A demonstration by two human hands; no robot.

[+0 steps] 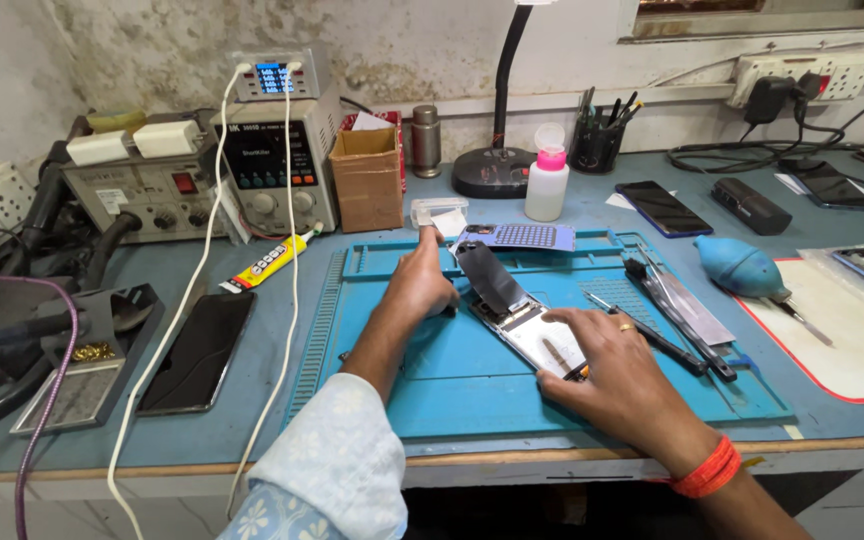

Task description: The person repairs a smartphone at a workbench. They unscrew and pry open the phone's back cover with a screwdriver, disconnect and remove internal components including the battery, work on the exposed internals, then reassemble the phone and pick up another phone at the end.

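L hand [422,285] & R hand [607,365] hold opened phone [522,315] on blue mat [452,375].

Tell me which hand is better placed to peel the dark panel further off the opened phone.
Left, probably: the left hand already grips the dark panel, while the right hand pins the phone.
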